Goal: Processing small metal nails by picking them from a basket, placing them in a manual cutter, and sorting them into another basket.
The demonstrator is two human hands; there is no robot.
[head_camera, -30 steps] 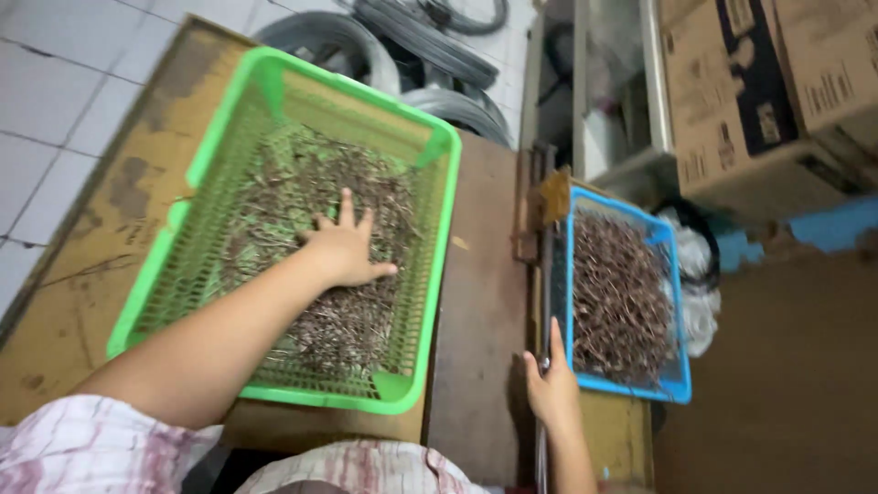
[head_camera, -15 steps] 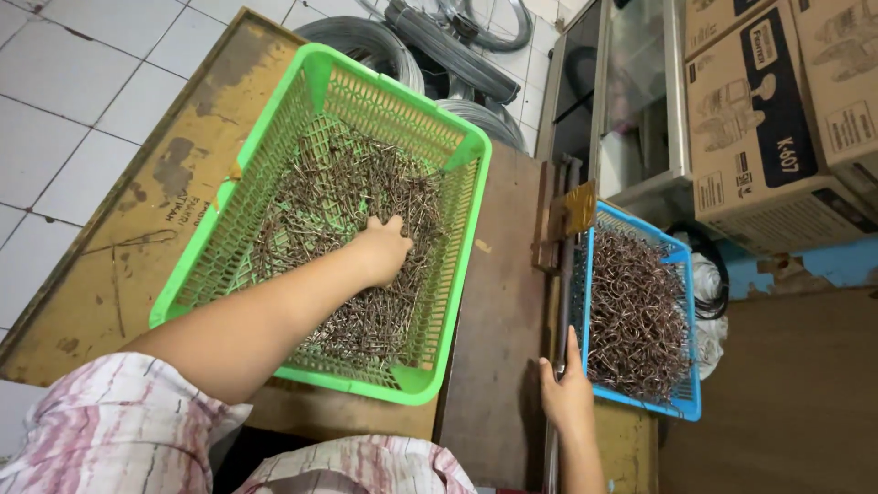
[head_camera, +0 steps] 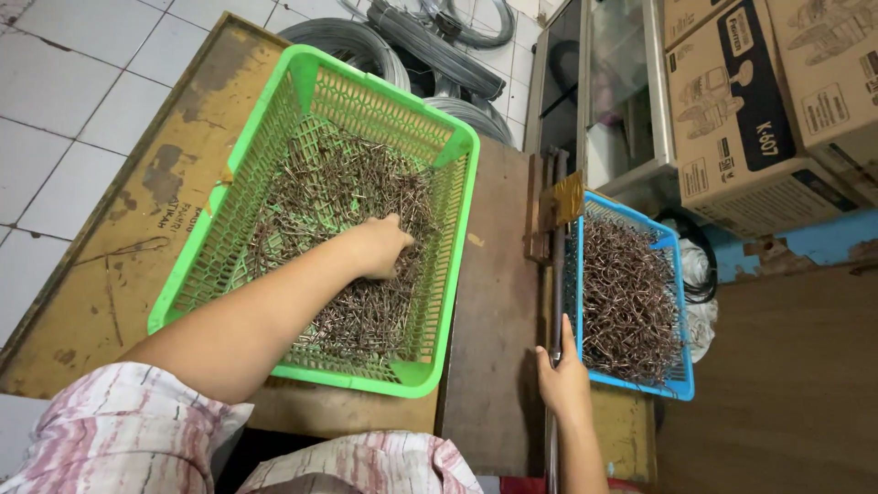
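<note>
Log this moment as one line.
left hand: in nails, green basket | right hand: on bar by blue basket

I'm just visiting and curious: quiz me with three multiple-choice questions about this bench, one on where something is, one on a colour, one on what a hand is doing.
1. Where is the left hand?
A. In the green basket
B. On the cardboard boxes
C. On the floor tiles

2. What colour is the smaller basket on the right?
A. Red
B. Blue
C. Yellow

3. What is the right hand doing?
A. Lifting a basket
B. Holding a box
C. Resting on the metal bar

Answers: 1 A, its fingers dig into the metal pieces; 2 B, its rim is blue; 3 C, the fingers lie along the bar beside the blue basket.
</note>
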